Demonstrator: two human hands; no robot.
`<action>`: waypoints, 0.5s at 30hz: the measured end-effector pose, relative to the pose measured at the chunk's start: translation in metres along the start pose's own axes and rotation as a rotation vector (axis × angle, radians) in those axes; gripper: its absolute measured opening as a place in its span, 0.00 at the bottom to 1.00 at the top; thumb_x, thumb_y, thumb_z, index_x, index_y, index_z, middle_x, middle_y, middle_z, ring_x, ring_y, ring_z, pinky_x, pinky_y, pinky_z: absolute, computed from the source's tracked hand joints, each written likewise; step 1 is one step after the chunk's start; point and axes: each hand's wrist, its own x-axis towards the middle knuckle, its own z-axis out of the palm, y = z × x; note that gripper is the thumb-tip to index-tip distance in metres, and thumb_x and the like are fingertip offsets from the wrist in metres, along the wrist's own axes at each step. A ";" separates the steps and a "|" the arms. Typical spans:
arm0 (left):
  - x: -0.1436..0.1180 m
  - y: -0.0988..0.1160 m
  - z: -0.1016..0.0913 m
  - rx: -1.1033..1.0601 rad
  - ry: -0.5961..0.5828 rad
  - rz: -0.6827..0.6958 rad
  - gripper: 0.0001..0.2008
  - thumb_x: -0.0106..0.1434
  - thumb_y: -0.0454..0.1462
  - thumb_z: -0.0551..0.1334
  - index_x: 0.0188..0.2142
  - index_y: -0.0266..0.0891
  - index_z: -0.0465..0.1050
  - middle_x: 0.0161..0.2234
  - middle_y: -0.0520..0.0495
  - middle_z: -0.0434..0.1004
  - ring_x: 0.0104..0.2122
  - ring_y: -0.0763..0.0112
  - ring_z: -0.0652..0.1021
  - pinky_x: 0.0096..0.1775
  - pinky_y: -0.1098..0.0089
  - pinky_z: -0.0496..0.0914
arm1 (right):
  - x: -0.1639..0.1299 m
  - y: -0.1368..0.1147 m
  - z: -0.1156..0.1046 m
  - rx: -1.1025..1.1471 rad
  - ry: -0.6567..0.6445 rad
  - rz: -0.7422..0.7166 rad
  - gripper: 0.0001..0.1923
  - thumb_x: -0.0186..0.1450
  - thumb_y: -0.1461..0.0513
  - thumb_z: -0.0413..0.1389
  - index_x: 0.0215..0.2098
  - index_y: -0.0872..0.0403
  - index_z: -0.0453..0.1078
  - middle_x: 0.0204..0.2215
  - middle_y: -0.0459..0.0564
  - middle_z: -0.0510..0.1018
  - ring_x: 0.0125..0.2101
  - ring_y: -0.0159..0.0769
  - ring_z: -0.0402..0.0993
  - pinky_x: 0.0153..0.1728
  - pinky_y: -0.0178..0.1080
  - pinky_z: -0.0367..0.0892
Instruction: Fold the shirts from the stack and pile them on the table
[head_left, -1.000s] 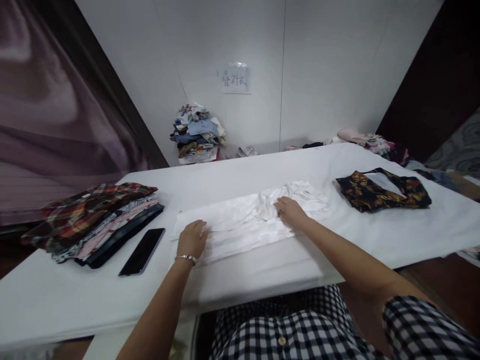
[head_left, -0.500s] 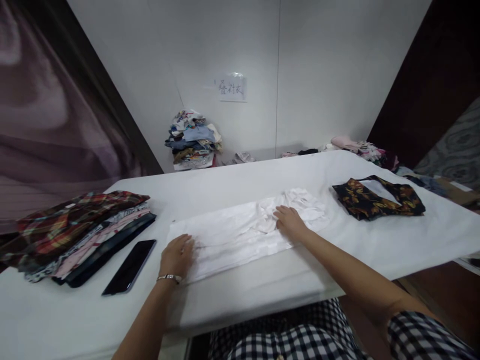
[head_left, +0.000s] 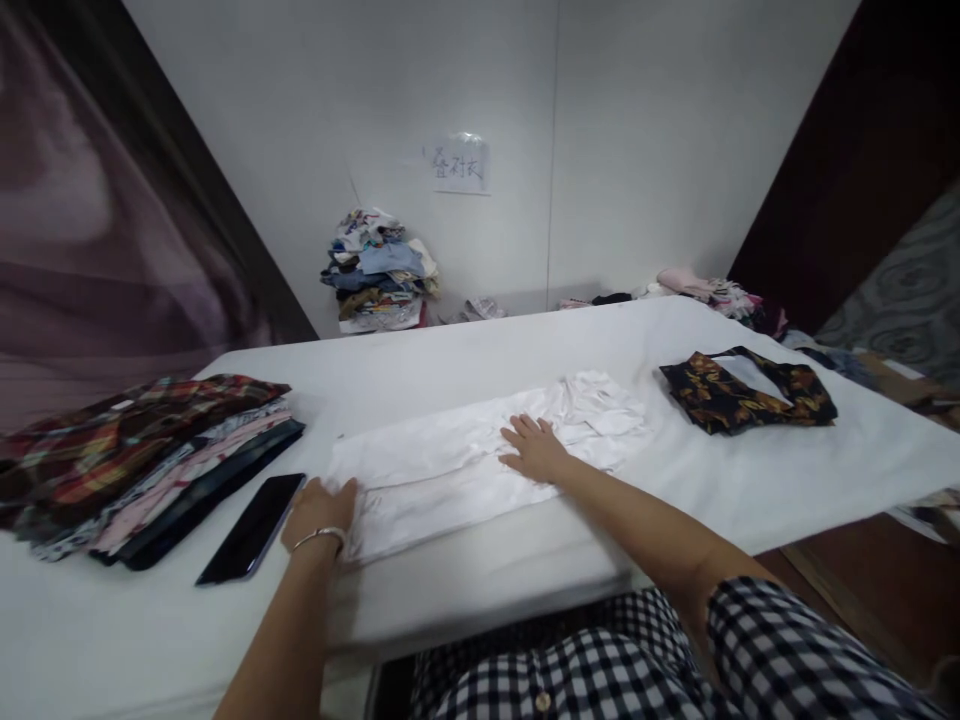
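Note:
A white garment, partly folded into a long strip, lies across the table in front of me. Its right end is bunched and wrinkled, while the left part lies fairly flat. My right hand rests on the middle of the cloth with its fingers spread. At the garment's left end is my left hand, fingers apart and holding nothing, with a bracelet at the wrist. Just left of that hand lies a dark phone.
Folded clothes with a plaid shirt on top sit at the left. A folded black floral shirt lies at the right of the white-covered table. Beyond its far edge rises a clothes pile, below a paper sign.
My left hand has moved left, off the cloth to its end near the phone. My right hand has slid left along the garment, its fingers spreading.

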 end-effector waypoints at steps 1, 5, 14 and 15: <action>0.000 0.001 -0.001 0.005 -0.018 -0.014 0.36 0.61 0.54 0.49 0.57 0.27 0.62 0.56 0.25 0.65 0.51 0.43 0.73 0.45 0.53 0.69 | 0.000 -0.001 -0.003 0.001 -0.021 0.013 0.33 0.68 0.45 0.42 0.65 0.53 0.55 0.66 0.59 0.50 0.66 0.53 0.42 0.61 0.57 0.42; 0.001 0.004 -0.002 0.012 -0.083 -0.023 0.31 0.61 0.53 0.52 0.52 0.29 0.67 0.51 0.28 0.72 0.50 0.47 0.74 0.45 0.57 0.69 | 0.008 -0.022 -0.015 0.008 0.026 0.030 0.36 0.67 0.44 0.44 0.66 0.55 0.51 0.67 0.58 0.47 0.66 0.51 0.37 0.62 0.57 0.38; 0.001 0.002 0.008 -0.071 -0.058 -0.031 0.20 0.61 0.47 0.56 0.47 0.37 0.70 0.51 0.35 0.74 0.49 0.57 0.75 0.42 0.67 0.68 | 0.029 -0.120 0.007 0.076 0.019 -0.276 0.33 0.70 0.48 0.41 0.66 0.59 0.52 0.67 0.59 0.48 0.66 0.49 0.39 0.63 0.52 0.39; 0.001 0.001 0.009 -0.071 -0.054 -0.025 0.19 0.61 0.46 0.56 0.47 0.38 0.71 0.51 0.36 0.74 0.49 0.58 0.76 0.41 0.68 0.68 | 0.029 -0.123 0.013 0.071 0.000 -0.289 0.32 0.70 0.48 0.42 0.66 0.58 0.53 0.66 0.59 0.49 0.66 0.50 0.40 0.63 0.53 0.40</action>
